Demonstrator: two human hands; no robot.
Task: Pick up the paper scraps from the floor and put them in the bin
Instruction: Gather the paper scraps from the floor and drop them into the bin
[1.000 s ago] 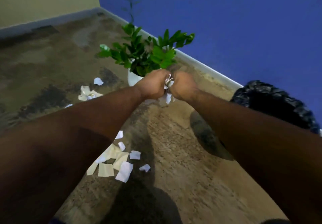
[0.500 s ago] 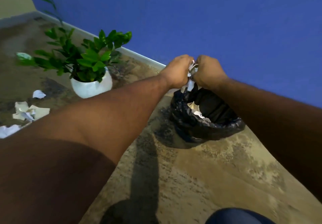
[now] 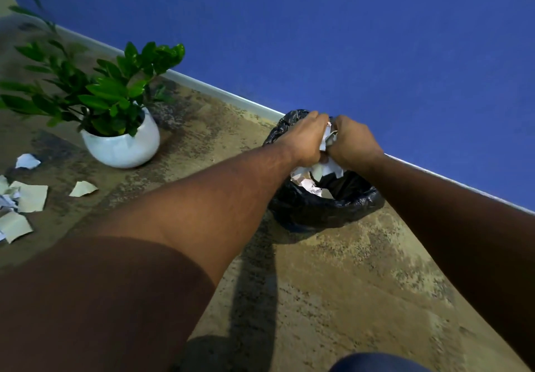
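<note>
Head cam: my left hand (image 3: 304, 140) and right hand (image 3: 351, 144) have swung over from the plant (image 3: 95, 88) and now sit right above the bin (image 3: 324, 206), both grips still clamped together around a wad of paper scraps (image 3: 328, 140). A few bits are already dropping in. So it's basically release time, but more scraps (image 3: 27, 198) are still on the floor (image 3: 333, 285) at left.
</note>
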